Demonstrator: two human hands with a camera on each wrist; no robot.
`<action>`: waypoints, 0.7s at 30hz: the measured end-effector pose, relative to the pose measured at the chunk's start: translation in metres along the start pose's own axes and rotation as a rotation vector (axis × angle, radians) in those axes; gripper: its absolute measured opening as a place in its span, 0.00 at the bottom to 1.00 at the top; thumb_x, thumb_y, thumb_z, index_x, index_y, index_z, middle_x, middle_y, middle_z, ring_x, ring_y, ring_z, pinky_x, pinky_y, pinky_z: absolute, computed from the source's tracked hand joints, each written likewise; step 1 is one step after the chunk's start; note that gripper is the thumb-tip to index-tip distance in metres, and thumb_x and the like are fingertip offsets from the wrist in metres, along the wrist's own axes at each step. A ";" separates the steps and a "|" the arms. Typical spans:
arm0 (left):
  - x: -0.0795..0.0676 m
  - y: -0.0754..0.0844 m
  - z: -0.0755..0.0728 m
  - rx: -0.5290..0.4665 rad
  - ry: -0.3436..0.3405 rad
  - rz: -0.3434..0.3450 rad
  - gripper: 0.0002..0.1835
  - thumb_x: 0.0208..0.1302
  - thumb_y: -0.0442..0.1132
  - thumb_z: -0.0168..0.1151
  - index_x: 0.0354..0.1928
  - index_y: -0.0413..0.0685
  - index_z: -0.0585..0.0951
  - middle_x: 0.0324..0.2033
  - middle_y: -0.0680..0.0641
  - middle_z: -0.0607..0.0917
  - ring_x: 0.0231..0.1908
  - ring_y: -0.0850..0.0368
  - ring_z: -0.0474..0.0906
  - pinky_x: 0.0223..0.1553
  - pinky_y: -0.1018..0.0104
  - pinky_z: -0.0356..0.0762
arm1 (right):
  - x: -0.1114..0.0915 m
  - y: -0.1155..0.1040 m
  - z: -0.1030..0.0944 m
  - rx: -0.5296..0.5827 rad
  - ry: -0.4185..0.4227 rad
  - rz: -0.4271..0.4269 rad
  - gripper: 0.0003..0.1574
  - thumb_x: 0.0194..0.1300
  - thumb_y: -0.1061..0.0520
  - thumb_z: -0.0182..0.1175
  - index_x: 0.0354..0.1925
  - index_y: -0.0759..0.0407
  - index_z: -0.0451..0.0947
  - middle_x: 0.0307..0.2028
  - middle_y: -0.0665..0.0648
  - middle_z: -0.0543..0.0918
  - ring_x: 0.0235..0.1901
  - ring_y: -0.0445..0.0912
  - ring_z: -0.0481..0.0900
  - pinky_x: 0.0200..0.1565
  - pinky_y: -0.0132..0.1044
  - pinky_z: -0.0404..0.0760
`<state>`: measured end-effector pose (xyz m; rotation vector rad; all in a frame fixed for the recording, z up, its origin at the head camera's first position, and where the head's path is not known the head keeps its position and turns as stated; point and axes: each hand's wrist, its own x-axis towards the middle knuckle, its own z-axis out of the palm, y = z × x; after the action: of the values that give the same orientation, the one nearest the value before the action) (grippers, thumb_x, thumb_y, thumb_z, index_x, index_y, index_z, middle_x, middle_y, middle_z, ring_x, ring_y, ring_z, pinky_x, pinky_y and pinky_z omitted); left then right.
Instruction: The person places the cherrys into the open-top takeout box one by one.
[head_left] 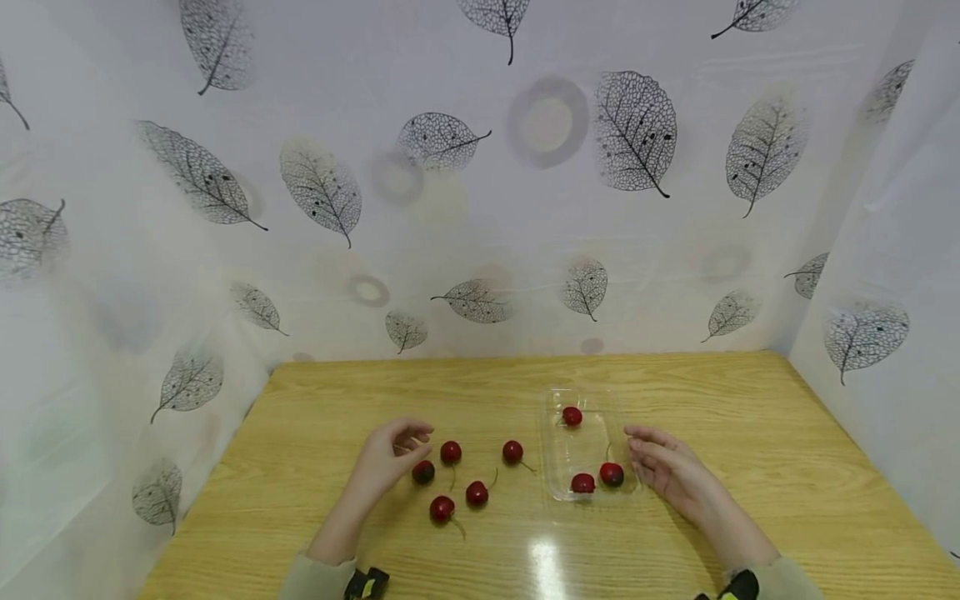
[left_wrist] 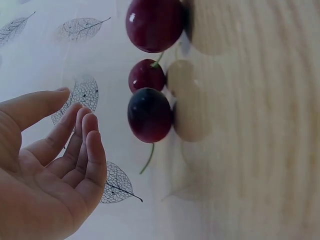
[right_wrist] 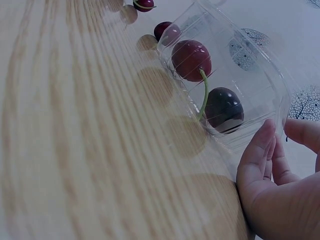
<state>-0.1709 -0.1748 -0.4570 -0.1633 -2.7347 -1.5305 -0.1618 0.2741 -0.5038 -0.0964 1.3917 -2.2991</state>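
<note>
My left hand (head_left: 390, 454) hovers at the left of several loose red cherries, with fingers loosely bent and nothing in them. A dark cherry (head_left: 423, 472) lies right below its fingertips; in the left wrist view the hand is apart from this dark cherry (left_wrist: 150, 115). Farther right stands a clear plastic box (head_left: 552, 450) with three cherries inside, one of them a stemmed cherry (head_left: 611, 475) near the front right corner. My right hand (head_left: 675, 475) is at the box's right wall, its relaxed fingertips right against the clear plastic in the right wrist view.
Other stemmed cherries, among them one cherry (head_left: 513, 452) nearest the box, lie on the wooden table (head_left: 360, 392). A pale leaf-print sheet (head_left: 487, 225) rises behind the table and along both sides.
</note>
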 end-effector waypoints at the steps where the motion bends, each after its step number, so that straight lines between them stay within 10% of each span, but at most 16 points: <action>1: -0.001 -0.002 0.000 -0.004 0.000 -0.007 0.12 0.65 0.29 0.72 0.50 0.38 0.87 0.42 0.43 0.90 0.40 0.57 0.85 0.44 0.71 0.82 | 0.000 0.000 0.000 0.001 -0.003 -0.001 0.22 0.84 0.65 0.47 0.53 0.44 0.85 0.44 0.43 0.88 0.44 0.33 0.84 0.49 0.26 0.85; 21: -0.006 -0.023 -0.002 0.028 -0.042 -0.057 0.14 0.62 0.30 0.75 0.50 0.41 0.87 0.42 0.45 0.91 0.40 0.57 0.87 0.43 0.71 0.82 | 0.001 0.000 0.000 -0.003 -0.015 -0.011 0.22 0.84 0.64 0.47 0.55 0.46 0.85 0.44 0.43 0.88 0.45 0.34 0.85 0.49 0.25 0.85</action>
<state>-0.1667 -0.1891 -0.4753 -0.1194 -2.8155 -1.5177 -0.1622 0.2736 -0.5043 -0.1230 1.3903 -2.3009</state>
